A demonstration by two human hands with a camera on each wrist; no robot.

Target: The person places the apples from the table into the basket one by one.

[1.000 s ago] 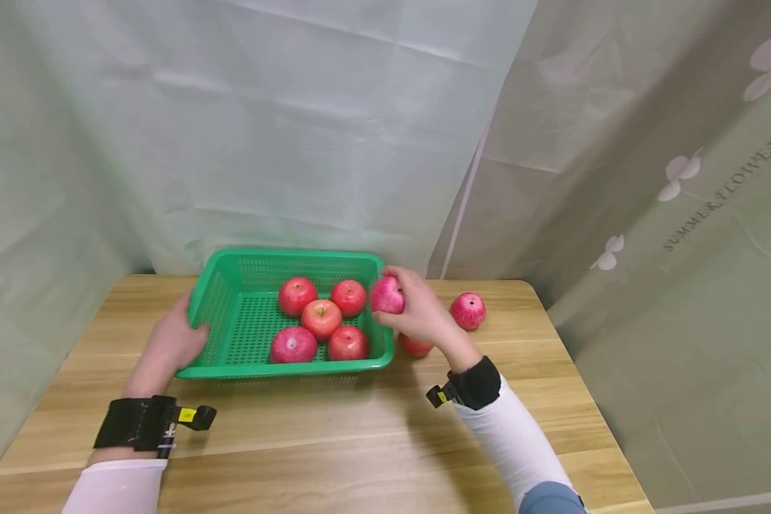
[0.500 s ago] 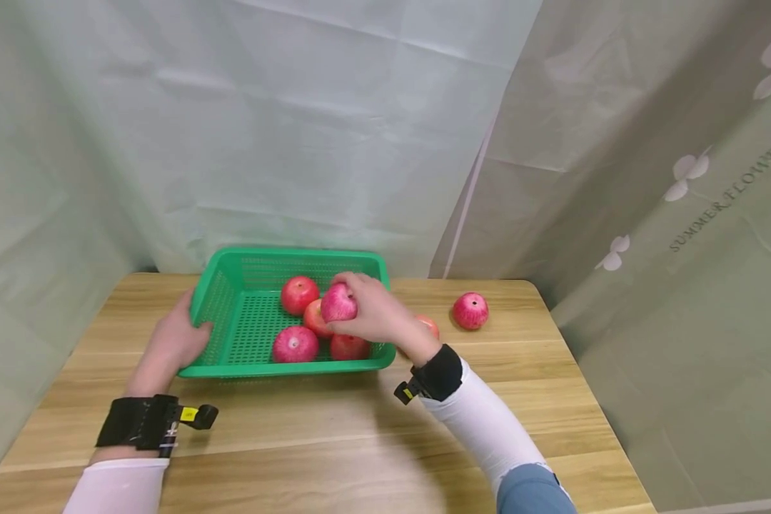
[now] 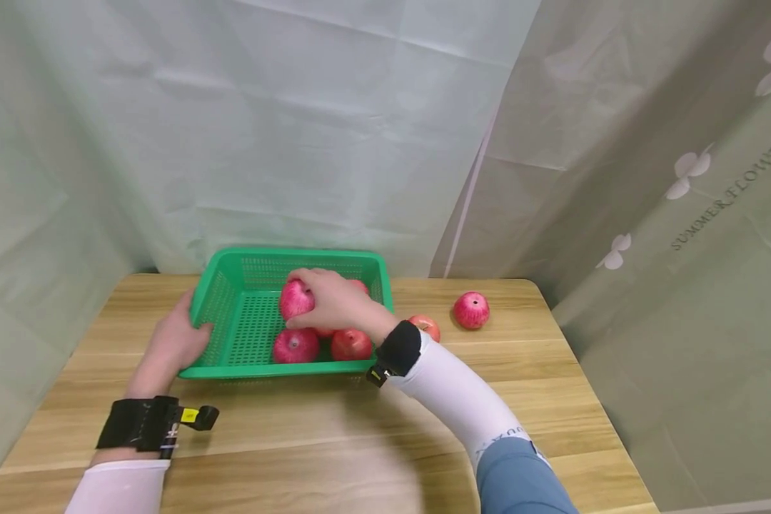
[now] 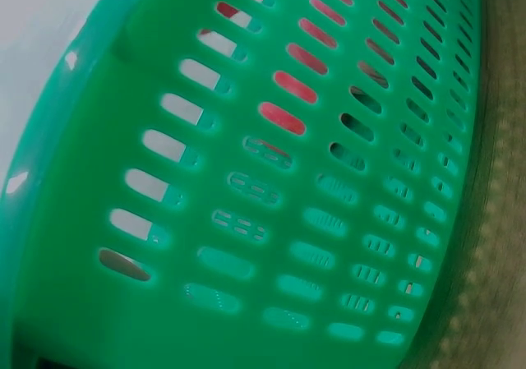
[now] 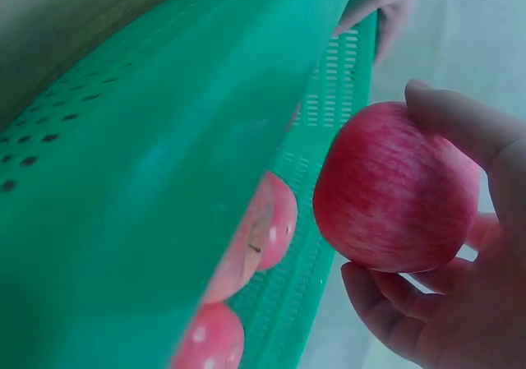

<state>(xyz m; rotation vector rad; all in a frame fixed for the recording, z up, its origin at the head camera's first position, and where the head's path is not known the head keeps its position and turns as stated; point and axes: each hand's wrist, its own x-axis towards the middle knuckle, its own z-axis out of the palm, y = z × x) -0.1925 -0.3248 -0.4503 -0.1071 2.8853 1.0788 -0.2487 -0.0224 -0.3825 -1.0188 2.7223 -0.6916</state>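
Observation:
My left hand grips the left end wall of a green plastic basket, thumb over the rim. Over the inside of that basket, my right hand holds a streaky pink-red apple between thumb and fingers. In the right wrist view the held apple sits well above the basket floor. Several apples lie in the right half of the basket, among them a dark pink one and a red one at the front. Others there are partly hidden under my right hand.
On the wooden table, right of the basket, lie an orange-red apple, partly behind my right wrist, and a pink-red apple farther right. A pale curtain hangs behind the table and along its sides.
My right hand has carried the pink-red apple leftward, from the basket's right rim to over its middle. My left hand has stayed on the left end.

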